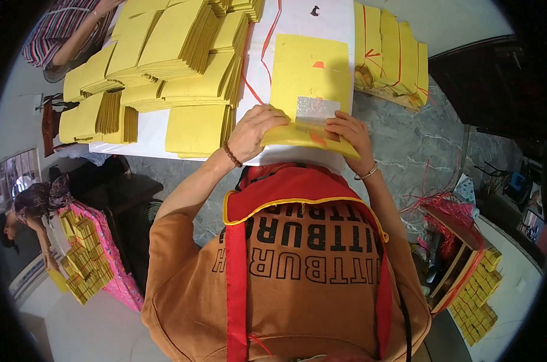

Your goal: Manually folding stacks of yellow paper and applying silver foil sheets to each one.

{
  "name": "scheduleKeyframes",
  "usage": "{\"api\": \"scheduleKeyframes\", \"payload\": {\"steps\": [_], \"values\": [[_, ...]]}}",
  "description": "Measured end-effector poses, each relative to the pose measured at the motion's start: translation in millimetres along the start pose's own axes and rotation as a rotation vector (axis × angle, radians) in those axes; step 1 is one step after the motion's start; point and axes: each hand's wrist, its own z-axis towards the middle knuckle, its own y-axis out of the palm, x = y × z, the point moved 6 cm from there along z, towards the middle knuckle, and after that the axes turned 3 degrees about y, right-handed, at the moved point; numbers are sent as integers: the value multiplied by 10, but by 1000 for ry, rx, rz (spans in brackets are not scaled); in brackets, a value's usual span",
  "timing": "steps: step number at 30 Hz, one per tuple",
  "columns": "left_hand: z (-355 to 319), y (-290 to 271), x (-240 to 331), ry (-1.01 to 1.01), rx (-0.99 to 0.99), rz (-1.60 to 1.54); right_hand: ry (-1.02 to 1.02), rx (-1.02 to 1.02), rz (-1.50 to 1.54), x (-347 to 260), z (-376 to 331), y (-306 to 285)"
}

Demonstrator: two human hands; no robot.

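A yellow paper sheet (pixel 291 66) with orange marks and a shiny silver patch (pixel 317 110) lies on the white-covered table in front of me. Its near end is curled up toward the far side. My left hand (pixel 256 131) grips the left end of this raised edge, fingers bent over it. At the other end, my right hand (pixel 353 137) pinches the same edge, with its fingertips beside the silver patch. Part of the sheet under the curl is hidden. To the left of my left hand, several stacks of folded yellow paper (pixel 198 130) are piled up.
Red string (pixel 267 45) runs along the white tabletop (pixel 258 66), and a small dark object (pixel 314 11) lies at its far end. Tied yellow bundles (pixel 394 51) stand at the right. Another person's arm (pixel 74 48) is at the far left. A wooden rack (pixel 451 271) holds red strings.
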Motion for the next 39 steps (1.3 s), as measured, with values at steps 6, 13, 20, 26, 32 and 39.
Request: {"api": "scheduleKeyframes", "payload": {"steps": [6, 13, 20, 26, 32, 39], "values": [[182, -43, -106, -191, 93, -66, 405, 64, 446, 160, 75, -36], [132, 247, -665, -619, 120, -487, 579, 250, 698, 234, 183, 94], [206, 302, -763, -796, 33, -626, 556, 349, 612, 404, 199, 85], [290, 200, -652, -866, 65, -698, 568, 339, 508, 464, 234, 120], [300, 176, -658, -881, 99, -756, 638, 325, 483, 455, 242, 115], [510, -323, -94, -232, 400, 253, 614, 337, 428, 472, 238, 124]]}}
